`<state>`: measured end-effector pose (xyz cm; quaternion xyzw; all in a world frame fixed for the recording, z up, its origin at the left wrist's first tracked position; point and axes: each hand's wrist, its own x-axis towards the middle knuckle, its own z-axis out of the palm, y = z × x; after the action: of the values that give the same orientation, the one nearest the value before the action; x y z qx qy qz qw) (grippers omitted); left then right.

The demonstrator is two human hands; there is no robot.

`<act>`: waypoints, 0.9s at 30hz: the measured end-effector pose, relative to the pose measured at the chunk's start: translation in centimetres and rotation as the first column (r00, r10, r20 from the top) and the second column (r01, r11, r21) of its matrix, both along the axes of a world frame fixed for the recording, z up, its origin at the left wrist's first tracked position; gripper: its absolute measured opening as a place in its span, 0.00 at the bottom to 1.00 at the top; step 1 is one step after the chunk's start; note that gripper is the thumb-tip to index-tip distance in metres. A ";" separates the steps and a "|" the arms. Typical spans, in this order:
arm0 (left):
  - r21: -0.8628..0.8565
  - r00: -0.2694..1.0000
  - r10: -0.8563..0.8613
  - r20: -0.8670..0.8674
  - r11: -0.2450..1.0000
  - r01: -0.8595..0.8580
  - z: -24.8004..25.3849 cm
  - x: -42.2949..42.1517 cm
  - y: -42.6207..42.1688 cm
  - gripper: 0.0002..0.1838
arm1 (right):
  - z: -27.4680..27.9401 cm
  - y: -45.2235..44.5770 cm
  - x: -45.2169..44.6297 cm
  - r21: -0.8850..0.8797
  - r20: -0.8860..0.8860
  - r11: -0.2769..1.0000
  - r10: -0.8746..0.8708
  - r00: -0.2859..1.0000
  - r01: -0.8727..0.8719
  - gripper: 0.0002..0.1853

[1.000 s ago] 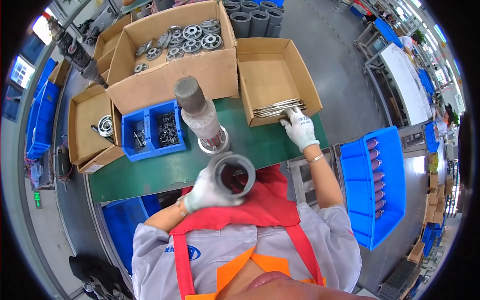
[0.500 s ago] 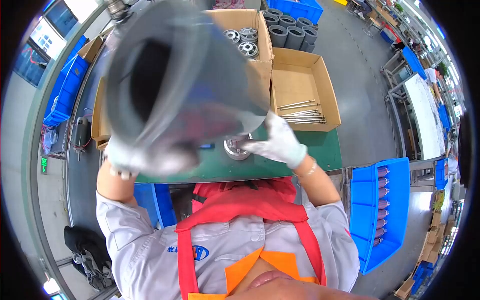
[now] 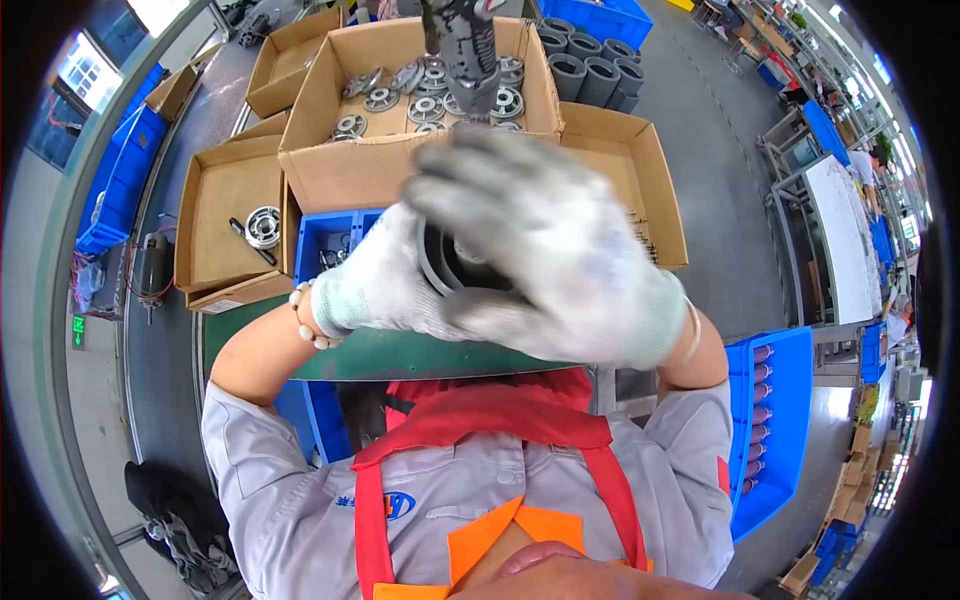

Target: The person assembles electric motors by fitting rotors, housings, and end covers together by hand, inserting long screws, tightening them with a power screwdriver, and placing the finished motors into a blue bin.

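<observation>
A grey cylindrical housing (image 3: 431, 266) stands on the green bench, its open end facing up towards me. My gloved left hand (image 3: 392, 276) is wrapped round its left side. Above the opening is my gloved right hand (image 3: 585, 262), fingers stretched out and blurred, thumb apart from them. It covers much of the rim, and I cannot tell whether it touches it. Inside the bore a small light part shows, mostly hidden. A dark hanging tool (image 3: 468, 55) comes down just beyond my hands.
Behind my hands, a cardboard box (image 3: 350, 160) holds several metal end caps. A shallow carton (image 3: 215, 220) with one cap and a black pen lies left. Grey housings (image 3: 600, 80) stand at back right. A right-hand carton (image 3: 635, 160) holds rods; a blue bin (image 3: 790, 420) holds reddish cylinders.
The grey housing, tilted and raised near my face before, now stands lower on the bench. My right hand has moved from the metal part on the bench to above the housing's opening.
</observation>
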<state>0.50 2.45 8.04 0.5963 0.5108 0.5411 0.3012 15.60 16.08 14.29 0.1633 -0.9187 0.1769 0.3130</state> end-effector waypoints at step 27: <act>-0.104 0.883 0.097 0.459 0.993 -0.055 -20.2 3.0 -3.0 0.68 | -21.0 9.7 -3.7 -0.261 0.248 0.858 -0.383 0.890 0.442 0.17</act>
<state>3.53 -0.53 -12.20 0.4159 0.4705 0.6561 0.4187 11.93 25.79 -6.73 -0.1069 -0.9180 0.2623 0.2775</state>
